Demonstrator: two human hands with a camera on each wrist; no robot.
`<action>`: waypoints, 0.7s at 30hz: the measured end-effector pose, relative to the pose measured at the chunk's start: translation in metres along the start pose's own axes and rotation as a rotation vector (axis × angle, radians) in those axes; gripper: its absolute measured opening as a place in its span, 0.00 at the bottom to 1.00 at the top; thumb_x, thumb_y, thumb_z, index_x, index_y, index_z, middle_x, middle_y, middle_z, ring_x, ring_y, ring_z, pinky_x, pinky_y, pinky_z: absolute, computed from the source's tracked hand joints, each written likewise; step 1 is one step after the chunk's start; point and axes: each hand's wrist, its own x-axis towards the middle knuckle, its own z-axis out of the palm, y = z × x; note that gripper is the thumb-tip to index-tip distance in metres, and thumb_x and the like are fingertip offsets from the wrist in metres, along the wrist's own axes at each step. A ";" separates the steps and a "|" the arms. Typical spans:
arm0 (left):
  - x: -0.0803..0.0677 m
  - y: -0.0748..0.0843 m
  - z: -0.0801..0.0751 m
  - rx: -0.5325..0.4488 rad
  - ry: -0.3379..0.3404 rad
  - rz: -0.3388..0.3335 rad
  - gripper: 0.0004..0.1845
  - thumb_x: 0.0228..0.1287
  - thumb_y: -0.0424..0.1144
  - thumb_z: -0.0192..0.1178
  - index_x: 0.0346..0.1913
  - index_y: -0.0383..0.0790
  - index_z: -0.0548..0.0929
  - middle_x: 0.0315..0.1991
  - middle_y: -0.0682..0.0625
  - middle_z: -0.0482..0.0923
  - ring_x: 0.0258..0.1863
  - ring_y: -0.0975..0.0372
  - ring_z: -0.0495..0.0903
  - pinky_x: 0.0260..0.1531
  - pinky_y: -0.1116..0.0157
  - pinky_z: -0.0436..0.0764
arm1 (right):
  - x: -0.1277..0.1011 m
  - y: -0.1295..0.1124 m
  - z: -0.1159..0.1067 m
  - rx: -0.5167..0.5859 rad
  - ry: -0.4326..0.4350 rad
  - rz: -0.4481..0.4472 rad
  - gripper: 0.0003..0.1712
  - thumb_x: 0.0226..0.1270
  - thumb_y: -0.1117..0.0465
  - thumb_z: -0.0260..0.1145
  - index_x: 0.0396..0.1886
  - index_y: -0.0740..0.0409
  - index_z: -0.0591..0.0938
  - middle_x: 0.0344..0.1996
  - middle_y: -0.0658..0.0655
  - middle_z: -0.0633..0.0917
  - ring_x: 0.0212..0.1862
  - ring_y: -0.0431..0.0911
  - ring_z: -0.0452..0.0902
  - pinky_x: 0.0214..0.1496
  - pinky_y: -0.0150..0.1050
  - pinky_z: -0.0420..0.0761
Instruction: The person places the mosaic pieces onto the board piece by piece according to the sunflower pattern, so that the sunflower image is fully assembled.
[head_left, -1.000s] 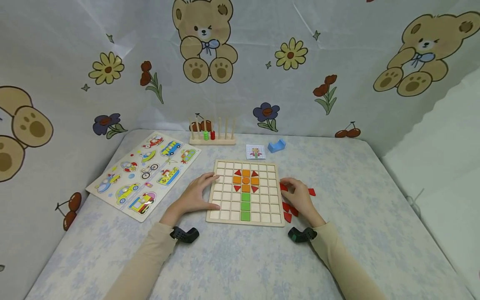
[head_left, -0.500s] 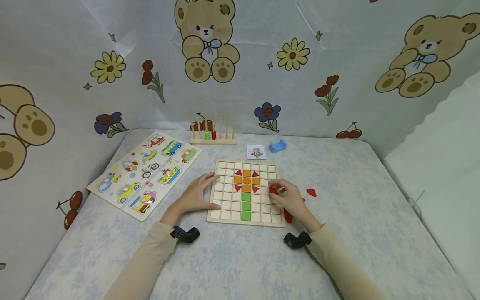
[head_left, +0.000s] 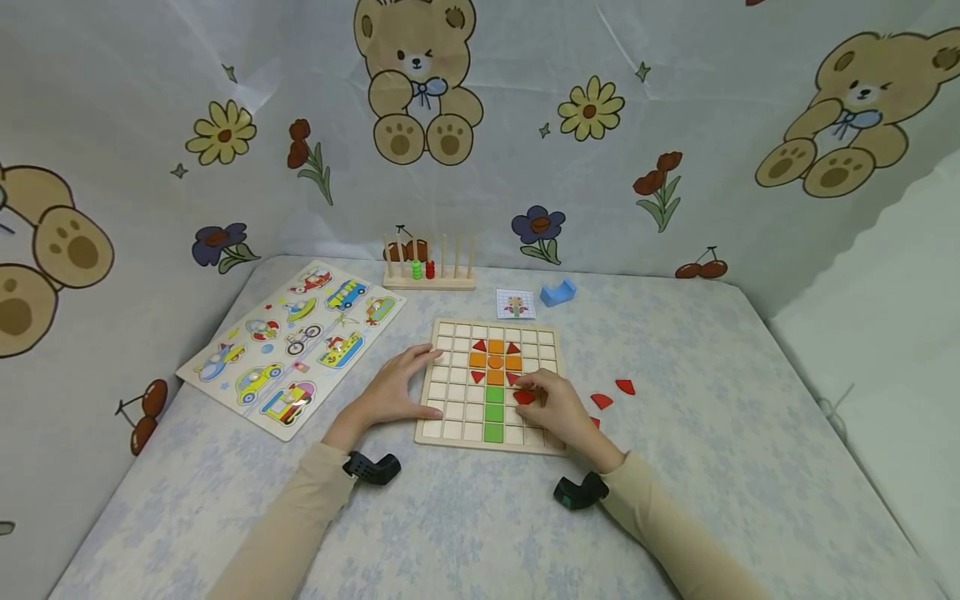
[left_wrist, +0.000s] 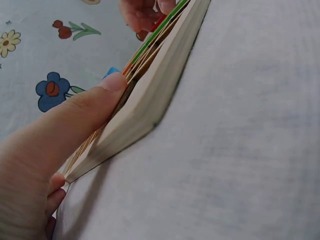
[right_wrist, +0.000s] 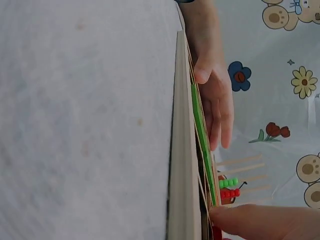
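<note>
I see the left hand [head_left: 393, 390] lying with fingers straight and relaxed against the left edge of the square wooden grid board [head_left: 450, 392], thumb on its rim, gripping nothing. My right hand [head_left: 553, 407] sits over the board's right half, fingertips pinching a small red wedge-shaped tile [head_left: 523, 397] just right of the green column [head_left: 492, 412]. The board lies flat on the pale patterned counter [head_left: 712, 433].

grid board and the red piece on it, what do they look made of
The grid board looks like pale unfinished wood: matt, light tan, with a thick plain edge in both wrist views. The red piece under the right hand is probably painted wood, flat and evenly coloured, though plastic cannot be ruled out.
</note>
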 end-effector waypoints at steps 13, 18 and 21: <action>0.001 0.002 -0.001 0.002 -0.007 -0.006 0.55 0.40 0.61 0.74 0.73 0.52 0.60 0.74 0.47 0.54 0.73 0.48 0.54 0.69 0.41 0.55 | 0.004 0.004 0.003 0.056 -0.021 -0.028 0.17 0.55 0.72 0.69 0.47 0.63 0.83 0.47 0.59 0.84 0.52 0.51 0.78 0.55 0.40 0.77; 0.001 0.003 -0.001 0.004 -0.007 -0.004 0.55 0.41 0.60 0.74 0.73 0.51 0.60 0.74 0.47 0.54 0.73 0.48 0.54 0.68 0.41 0.56 | 0.004 0.005 0.002 0.068 -0.019 0.016 0.17 0.57 0.71 0.68 0.48 0.62 0.83 0.47 0.59 0.84 0.51 0.51 0.78 0.53 0.38 0.77; 0.002 0.004 -0.001 0.000 -0.008 -0.006 0.55 0.41 0.60 0.74 0.73 0.51 0.60 0.74 0.47 0.54 0.73 0.48 0.54 0.69 0.41 0.55 | 0.002 0.006 0.000 0.074 -0.016 0.026 0.16 0.59 0.70 0.67 0.48 0.62 0.83 0.47 0.59 0.85 0.50 0.51 0.79 0.52 0.40 0.79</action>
